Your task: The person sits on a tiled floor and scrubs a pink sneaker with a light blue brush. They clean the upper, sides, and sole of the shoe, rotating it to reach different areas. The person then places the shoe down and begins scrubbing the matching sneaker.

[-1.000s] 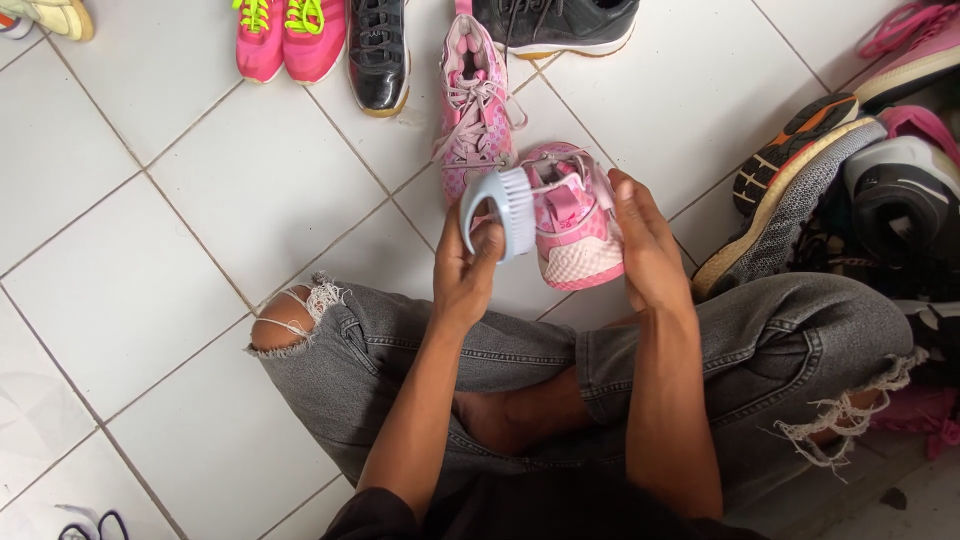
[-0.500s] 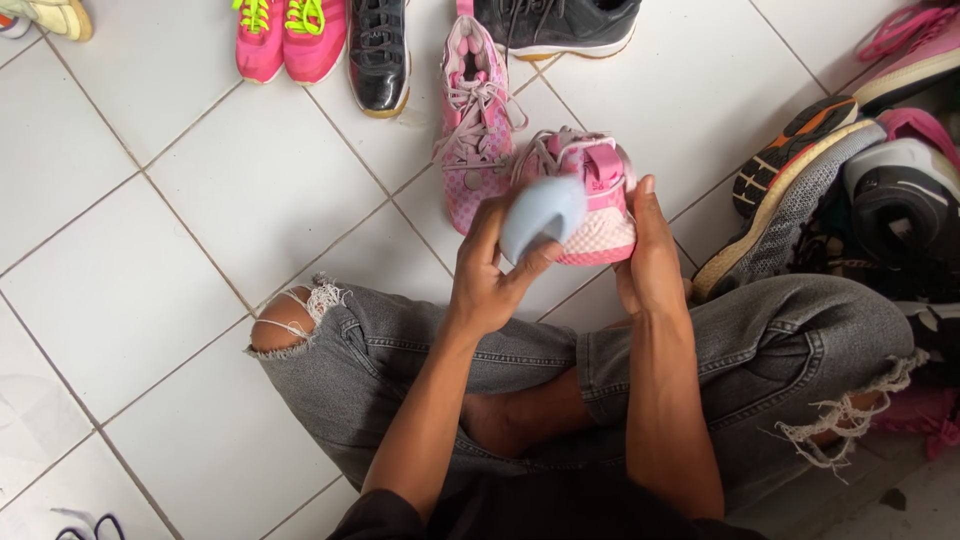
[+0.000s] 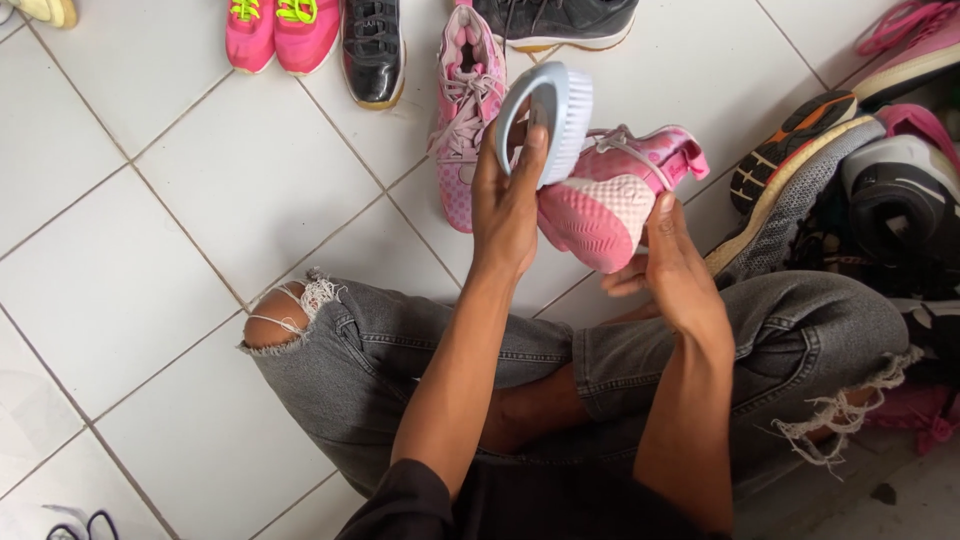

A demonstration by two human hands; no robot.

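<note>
Pink sneaker (image 3: 610, 205) in right-hand (image 3: 675, 265) grip, toe toward wearer, heel away; left hand (image 3: 510, 205) clasping brush (image 3: 550, 120).

no packages here, no labels or signs readable as such, no screens either, nothing boxed or wrapped anywhere in the shot

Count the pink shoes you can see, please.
5, perhaps more. One held in the right hand: the pink sneaker. One pale pink sneaker lies on the floor behind it. A neon pair sits top left. Another lies top right; the pile there may hide others.
</note>
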